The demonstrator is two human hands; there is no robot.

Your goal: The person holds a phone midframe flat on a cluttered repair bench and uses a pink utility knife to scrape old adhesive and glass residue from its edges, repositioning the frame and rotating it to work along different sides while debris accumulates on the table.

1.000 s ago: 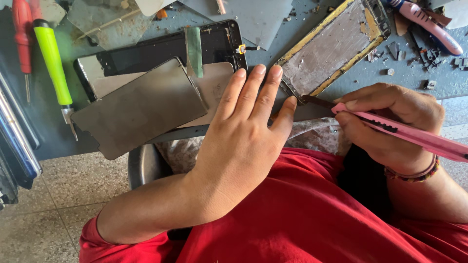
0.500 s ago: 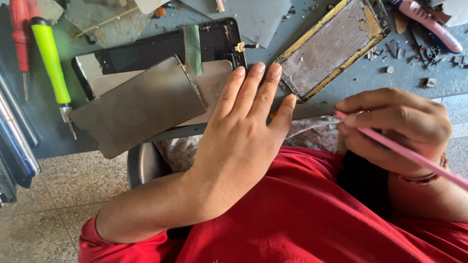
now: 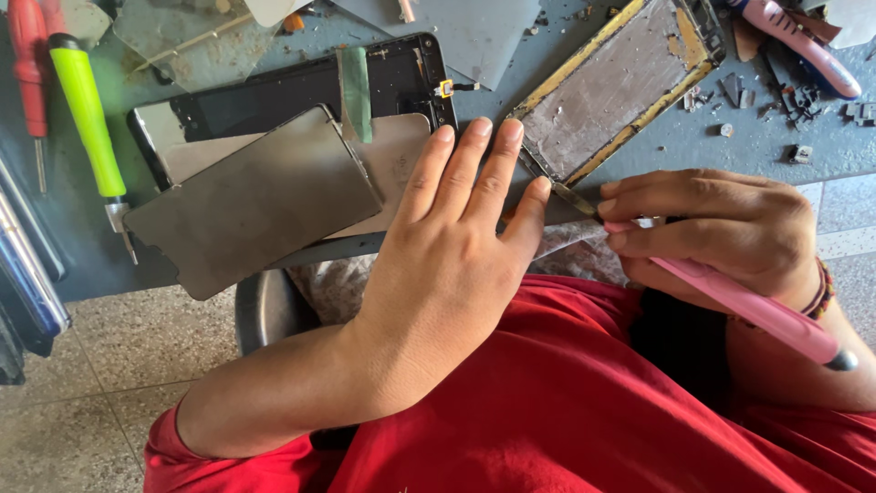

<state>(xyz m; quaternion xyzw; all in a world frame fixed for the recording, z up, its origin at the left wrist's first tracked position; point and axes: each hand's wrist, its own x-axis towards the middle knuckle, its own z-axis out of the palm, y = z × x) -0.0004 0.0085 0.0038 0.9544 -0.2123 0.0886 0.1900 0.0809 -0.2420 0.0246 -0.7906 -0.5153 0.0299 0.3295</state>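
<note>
Two hands (image 3: 447, 265), pink-handled tool (image 3: 730, 297)

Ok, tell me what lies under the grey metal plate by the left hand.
The grey metal plate overlaps a pale sheet on a black phone frame. The left hand covers the sheet's right end; whatever lies beneath the plate's middle is hidden.
</note>
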